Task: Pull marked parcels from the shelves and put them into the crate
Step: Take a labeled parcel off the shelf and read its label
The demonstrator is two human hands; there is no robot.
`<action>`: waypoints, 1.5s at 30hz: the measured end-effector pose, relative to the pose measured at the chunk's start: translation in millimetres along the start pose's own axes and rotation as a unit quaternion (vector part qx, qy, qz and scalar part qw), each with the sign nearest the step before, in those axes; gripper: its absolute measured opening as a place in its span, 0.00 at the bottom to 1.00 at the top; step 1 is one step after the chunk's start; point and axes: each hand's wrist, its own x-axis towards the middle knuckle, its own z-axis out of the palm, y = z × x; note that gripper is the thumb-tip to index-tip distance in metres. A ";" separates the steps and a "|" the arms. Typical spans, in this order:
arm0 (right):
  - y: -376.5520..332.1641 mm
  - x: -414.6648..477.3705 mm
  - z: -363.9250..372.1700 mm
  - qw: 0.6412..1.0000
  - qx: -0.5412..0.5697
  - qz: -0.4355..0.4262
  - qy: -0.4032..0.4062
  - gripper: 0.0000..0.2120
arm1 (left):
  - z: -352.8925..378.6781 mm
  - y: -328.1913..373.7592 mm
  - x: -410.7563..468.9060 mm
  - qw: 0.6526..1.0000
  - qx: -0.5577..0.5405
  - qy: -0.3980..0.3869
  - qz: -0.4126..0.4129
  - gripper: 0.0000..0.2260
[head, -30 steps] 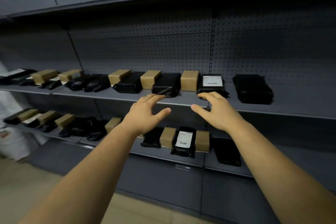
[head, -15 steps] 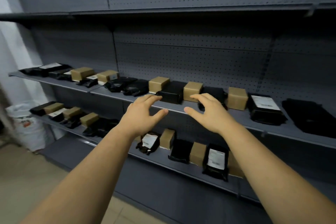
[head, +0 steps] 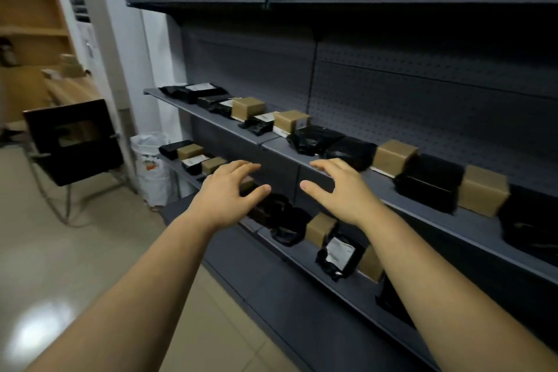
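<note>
Two grey shelves, the upper shelf (head: pixel 422 208) and the lower shelf (head: pixel 302 257), carry rows of black plastic parcels and brown cardboard boxes. Some black parcels bear white labels, such as one on the lower shelf (head: pixel 339 252) and one at the far end of the upper shelf (head: pixel 199 87). My left hand (head: pixel 229 193) and my right hand (head: pixel 344 187) hover in front of the shelves, fingers spread and relaxed, holding nothing. A black crate (head: pixel 72 139) rests on a metal stand at the left.
A white sack (head: pixel 151 166) leans on the floor by the shelf end. A wooden shelf unit (head: pixel 33 27) stands at the far left behind the crate. Beige tiled floor (head: pixel 60 266) stretches between me and the crate.
The view has swung to the left along the shelves, bringing the crate, the sack and the shelf end into sight. Both hands keep the same spread pose and hold nothing.
</note>
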 end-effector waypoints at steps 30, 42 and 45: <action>-231.0 488.1 309.2 0.976 0.089 -0.181 -0.082 0.29 | -168.5 -464.8 200.4 0.974 0.112 0.099 -0.171 0.32; -244.7 665.2 377.5 0.991 0.071 -0.104 -0.034 0.25 | -180.5 -626.9 360.7 0.989 0.079 0.077 -0.098 0.25; -237.9 705.0 400.0 0.992 0.077 -0.095 -0.034 0.25 | -178.0 -657.3 397.4 0.990 0.079 0.070 -0.092 0.25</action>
